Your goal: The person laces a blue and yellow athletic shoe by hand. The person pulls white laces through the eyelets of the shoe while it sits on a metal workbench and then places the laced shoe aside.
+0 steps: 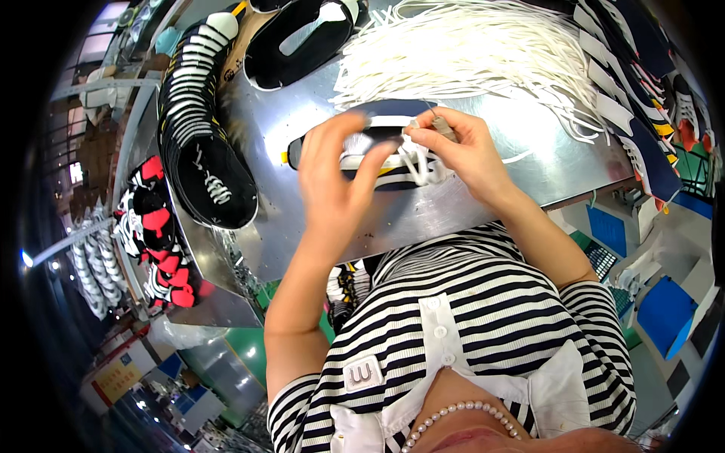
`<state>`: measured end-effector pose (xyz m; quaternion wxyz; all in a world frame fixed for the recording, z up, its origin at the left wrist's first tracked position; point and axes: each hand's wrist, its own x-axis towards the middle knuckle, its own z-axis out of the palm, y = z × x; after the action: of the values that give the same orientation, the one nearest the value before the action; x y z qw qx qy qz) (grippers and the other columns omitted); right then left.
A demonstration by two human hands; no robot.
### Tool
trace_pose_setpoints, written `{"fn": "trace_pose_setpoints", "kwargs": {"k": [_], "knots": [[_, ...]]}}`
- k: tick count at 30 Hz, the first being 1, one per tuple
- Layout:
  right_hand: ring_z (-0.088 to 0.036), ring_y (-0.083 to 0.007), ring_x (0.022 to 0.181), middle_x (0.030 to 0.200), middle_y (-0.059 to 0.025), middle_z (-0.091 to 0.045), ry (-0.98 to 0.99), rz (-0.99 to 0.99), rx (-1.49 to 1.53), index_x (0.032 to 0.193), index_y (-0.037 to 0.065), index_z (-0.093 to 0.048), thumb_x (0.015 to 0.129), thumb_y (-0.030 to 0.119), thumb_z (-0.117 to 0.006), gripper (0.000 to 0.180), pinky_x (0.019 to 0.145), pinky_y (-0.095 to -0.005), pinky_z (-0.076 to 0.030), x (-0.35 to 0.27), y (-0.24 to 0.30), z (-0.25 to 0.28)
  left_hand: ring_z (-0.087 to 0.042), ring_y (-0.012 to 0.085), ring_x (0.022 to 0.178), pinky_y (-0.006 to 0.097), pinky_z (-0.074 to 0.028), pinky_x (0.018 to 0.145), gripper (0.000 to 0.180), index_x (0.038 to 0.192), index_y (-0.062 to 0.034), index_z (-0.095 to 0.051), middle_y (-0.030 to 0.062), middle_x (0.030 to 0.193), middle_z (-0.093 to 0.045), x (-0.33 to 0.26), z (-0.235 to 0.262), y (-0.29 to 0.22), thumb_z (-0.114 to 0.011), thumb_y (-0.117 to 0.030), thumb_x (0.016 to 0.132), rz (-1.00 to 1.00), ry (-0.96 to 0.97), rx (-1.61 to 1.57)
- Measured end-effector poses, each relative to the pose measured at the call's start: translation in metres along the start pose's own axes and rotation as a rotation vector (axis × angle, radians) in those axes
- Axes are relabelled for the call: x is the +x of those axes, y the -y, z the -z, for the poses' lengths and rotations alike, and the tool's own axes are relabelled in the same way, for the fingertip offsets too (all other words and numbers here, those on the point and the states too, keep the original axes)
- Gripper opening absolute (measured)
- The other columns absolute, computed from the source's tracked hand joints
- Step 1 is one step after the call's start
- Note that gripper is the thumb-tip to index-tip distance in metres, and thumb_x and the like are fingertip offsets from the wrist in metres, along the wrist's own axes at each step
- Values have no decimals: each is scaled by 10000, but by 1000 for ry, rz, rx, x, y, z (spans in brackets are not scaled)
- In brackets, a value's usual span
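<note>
A dark navy shoe upper with white and yellow bands [389,181] lies on the metal table under my hands. Over its near side hangs a loop of white shoelace [417,167]. My right hand [474,155] is closed round a small tool with a tan handle [443,128] and a thin metal shaft. Thumb and forefinger of that hand also pinch at the white lace by the upper's opening. My left hand [332,170], slightly blurred, hovers over the upper's left part with thumb and fingers apart. Its palm side is hidden, and I see nothing held in it.
White shoelaces [461,57] lie in a broad pile beyond my hands. Nested black uppers [202,113] line the table's left side, with another black upper [302,45] near the back. Navy uppers [630,113] are stacked at the right edge. Red, black and white pieces [158,238] sit lower left.
</note>
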<state>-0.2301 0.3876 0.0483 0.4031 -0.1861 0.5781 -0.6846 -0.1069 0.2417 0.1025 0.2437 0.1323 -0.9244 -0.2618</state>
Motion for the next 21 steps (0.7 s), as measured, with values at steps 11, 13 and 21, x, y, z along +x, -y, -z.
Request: {"fn": "trace_pose_setpoints", "kwargs": {"k": [11, 13, 21], "knots": [[-683, -263, 745, 869, -157, -709, -113, 90, -479, 1137, 23, -624, 793, 179, -728, 392, 691, -355, -520, 9, -19, -10, -557, 76, 605, 226, -423, 543, 407, 889, -20, -686, 42, 776, -665, -14, -28, 26, -644, -424, 926, 987, 408, -750], [-688, -304, 784, 898, -169, -711, -89, 135, -578, 1155, 27, -613, 789, 199, -728, 420, 721, -386, -523, 9, -21, -12, -523, 69, 558, 229, -383, 490, 363, 898, -19, -682, 40, 768, -662, -22, -32, 21, -655, -380, 924, 945, 303, -741], [-675, -327, 808, 891, -156, -700, 6, 280, -610, 1089, 34, -600, 865, 246, -671, 317, 733, -409, -515, -3, -19, -6, -620, 82, 660, 231, -485, 595, 112, 898, 15, -677, 20, 770, -676, -36, -47, 19, -709, -88, 867, 738, 51, -708]]}}
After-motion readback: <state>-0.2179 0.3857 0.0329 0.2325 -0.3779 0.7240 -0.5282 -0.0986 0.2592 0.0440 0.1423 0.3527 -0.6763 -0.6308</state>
